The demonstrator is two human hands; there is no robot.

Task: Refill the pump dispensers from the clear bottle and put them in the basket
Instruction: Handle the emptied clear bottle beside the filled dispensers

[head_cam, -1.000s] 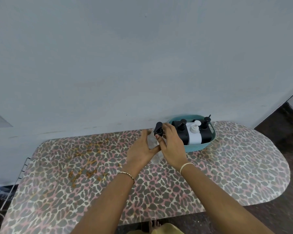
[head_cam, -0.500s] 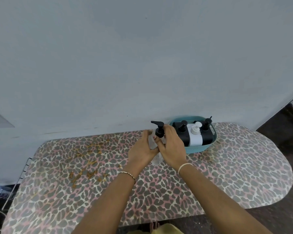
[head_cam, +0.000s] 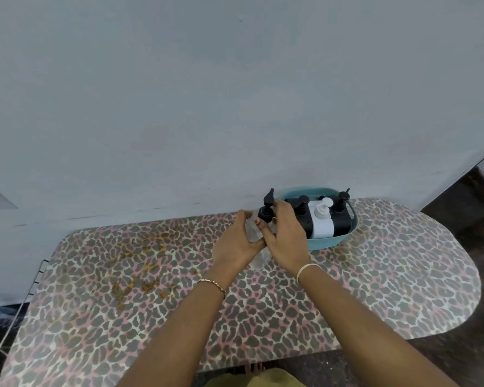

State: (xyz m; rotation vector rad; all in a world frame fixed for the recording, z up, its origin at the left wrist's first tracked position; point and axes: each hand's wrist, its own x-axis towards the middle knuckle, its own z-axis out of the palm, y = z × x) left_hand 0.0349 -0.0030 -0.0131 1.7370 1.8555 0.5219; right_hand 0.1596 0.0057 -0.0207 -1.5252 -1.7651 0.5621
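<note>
Head view: left hand (head_cam: pixel 236 241) grips clear dispenser (head_cam: pixel 256 233); right hand (head_cam: pixel 287 236) pinches black pump top (head_cam: pixel 266 210), prob. screwing it on. Next: into basket (head_cam: pixel 344 236).

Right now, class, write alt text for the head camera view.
Both hands, left hand and right hand, hold a clear dispenser with a black pump on a leopard-print table. A teal basket beside them holds three more.
</note>
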